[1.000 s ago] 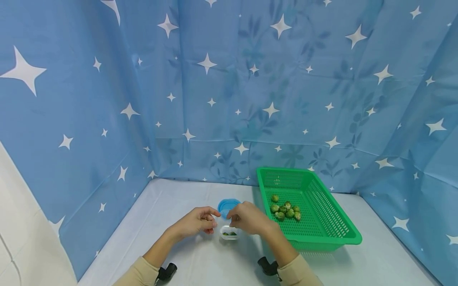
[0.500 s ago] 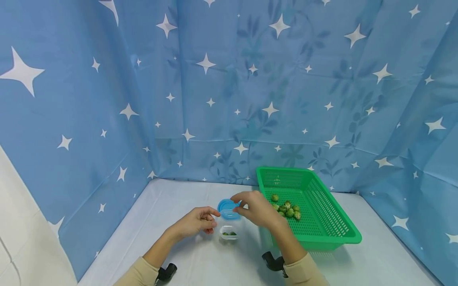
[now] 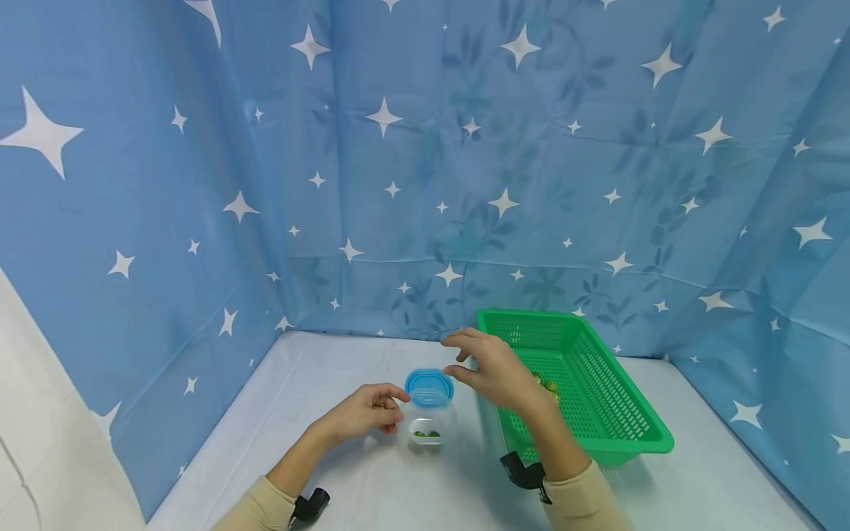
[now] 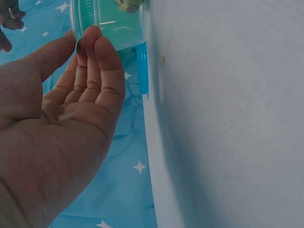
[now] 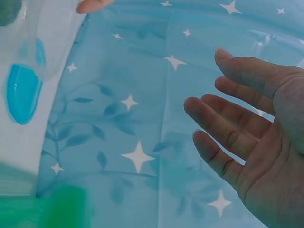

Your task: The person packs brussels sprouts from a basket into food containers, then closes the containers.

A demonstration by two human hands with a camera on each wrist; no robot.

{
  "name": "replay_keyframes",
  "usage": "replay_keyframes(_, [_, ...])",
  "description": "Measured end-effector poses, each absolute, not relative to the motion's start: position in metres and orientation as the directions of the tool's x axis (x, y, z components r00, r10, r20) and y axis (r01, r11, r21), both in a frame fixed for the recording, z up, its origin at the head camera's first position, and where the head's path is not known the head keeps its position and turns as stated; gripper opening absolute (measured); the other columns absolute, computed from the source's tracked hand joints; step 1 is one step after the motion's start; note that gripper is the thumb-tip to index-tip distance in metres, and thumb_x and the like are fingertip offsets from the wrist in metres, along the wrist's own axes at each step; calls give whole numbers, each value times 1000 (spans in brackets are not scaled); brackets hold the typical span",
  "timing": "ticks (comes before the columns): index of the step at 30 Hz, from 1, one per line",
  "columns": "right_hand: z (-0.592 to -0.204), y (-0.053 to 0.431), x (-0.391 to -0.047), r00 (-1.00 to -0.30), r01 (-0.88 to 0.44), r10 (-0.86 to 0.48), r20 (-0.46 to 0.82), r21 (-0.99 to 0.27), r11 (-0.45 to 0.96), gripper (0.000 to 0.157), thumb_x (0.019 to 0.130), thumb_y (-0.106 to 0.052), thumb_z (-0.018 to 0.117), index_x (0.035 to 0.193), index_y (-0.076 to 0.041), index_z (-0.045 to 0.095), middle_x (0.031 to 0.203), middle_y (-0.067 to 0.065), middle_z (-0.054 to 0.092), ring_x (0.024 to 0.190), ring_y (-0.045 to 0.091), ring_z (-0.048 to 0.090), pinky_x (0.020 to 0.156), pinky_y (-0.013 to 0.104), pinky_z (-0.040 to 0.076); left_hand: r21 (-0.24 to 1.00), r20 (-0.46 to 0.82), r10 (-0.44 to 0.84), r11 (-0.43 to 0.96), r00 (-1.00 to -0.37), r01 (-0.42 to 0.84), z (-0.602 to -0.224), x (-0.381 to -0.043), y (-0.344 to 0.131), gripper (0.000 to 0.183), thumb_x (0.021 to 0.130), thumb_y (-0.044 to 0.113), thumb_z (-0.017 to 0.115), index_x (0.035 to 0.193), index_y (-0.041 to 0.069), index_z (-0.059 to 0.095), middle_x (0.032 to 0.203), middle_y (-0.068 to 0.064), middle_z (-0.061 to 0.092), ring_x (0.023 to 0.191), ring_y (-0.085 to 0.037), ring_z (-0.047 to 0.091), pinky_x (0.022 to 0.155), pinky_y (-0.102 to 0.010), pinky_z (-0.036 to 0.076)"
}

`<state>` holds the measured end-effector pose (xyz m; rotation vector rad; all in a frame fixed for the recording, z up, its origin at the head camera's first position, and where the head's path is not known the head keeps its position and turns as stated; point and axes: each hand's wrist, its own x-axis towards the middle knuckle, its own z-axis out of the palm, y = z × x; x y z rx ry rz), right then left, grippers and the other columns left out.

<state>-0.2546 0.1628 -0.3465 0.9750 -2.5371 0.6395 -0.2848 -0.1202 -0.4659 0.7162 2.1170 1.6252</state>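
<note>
A small clear plastic container (image 3: 425,429) with a few Brussels sprouts (image 3: 433,434) in it stands on the white table. My left hand (image 3: 373,408) is at its left side. In the left wrist view, loosely bent fingertips (image 4: 107,52) lie right at the container's wall (image 4: 128,38), with the thumb by the rim. My right hand (image 3: 494,371) is raised in front of the green basket's left side, thumb and fingers apart, holding nothing. It hides part of the sprouts there. Spread, relaxed fingers (image 5: 232,137) show in the right wrist view.
A blue lid (image 3: 429,380) lies just behind the container. The green perforated basket (image 3: 614,383) stands at the right, with several Brussels sprouts (image 3: 550,386) inside. A blue star-patterned curtain (image 3: 425,184) hangs behind the white table (image 3: 332,361).
My right hand has moved from above the container up and right to the basket's left side, its fingers spreading. The left hand stays at the container.
</note>
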Motion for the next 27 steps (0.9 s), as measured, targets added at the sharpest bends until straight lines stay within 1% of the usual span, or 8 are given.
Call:
replay_keyframes(3, [-341, 165, -254, -692, -706, -545, 474, -288, 647, 42, 94, -20, 81, 134, -14, 70, 135, 2, 68, 97, 15, 71, 77, 28, 59, 966, 12, 601, 199, -799, 164, -466, -284, -121, 38, 104, 12, 64, 137, -6, 57, 109, -35, 65, 86, -22, 71, 81, -38, 62])
replay_keyframes(8, [-331, 171, -255, -698, -706, -537, 473, -334, 624, 43, 94, -22, 80, 135, -16, 69, 138, 0, 66, 98, 13, 70, 79, 28, 59, 966, 12, 602, 199, -798, 164, -465, -284, -121, 39, 104, 14, 65, 137, -5, 57, 108, -34, 65, 87, -23, 71, 82, -40, 62])
replay_keyframes(12, [-325, 177, -259, -697, -704, -516, 498, -334, 627, 45, 94, -22, 81, 136, -15, 68, 138, 1, 66, 97, 13, 69, 75, 28, 59, 966, 14, 603, 199, -797, 168, -465, -284, -122, 39, 104, 14, 65, 138, -5, 57, 109, -34, 65, 88, -24, 71, 83, -41, 62])
replay_keyframes(15, [-321, 184, -264, -702, -694, -503, 505, -322, 644, 46, 94, -21, 80, 138, -14, 66, 140, 3, 64, 98, 15, 70, 75, 31, 59, 966, 17, 606, 196, -795, 170, -466, -284, -121, 40, 104, 14, 65, 138, -4, 58, 108, -33, 65, 88, -24, 71, 83, -41, 61])
replay_keyframes(17, [-318, 188, -268, -707, -686, -495, 505, -319, 655, 47, 95, -21, 79, 139, -14, 66, 142, 4, 63, 99, 16, 71, 80, 35, 59, 966, 18, 607, 194, -794, 170, -466, -284, -121, 40, 104, 14, 65, 138, -4, 58, 108, -33, 65, 88, -24, 71, 83, -42, 61])
replay_keyframes(22, [-314, 197, -277, -731, -663, -469, 496, -353, 660, 47, 96, -22, 78, 141, -13, 64, 145, 8, 61, 104, 23, 70, 85, 44, 59, 966, 19, 607, 194, -795, 171, -466, -284, -121, 40, 103, 13, 65, 139, -5, 57, 108, -34, 65, 88, -25, 71, 82, -39, 61])
replay_keyframes(27, [-318, 207, -289, -764, -624, -427, 484, -384, 680, 48, 98, -20, 76, 143, -11, 63, 147, 10, 59, 110, 30, 70, 89, 48, 58, 967, 18, 603, 192, -797, 167, -466, -283, -121, 40, 103, 13, 66, 138, -5, 57, 107, -33, 66, 89, -29, 72, 82, -40, 61])
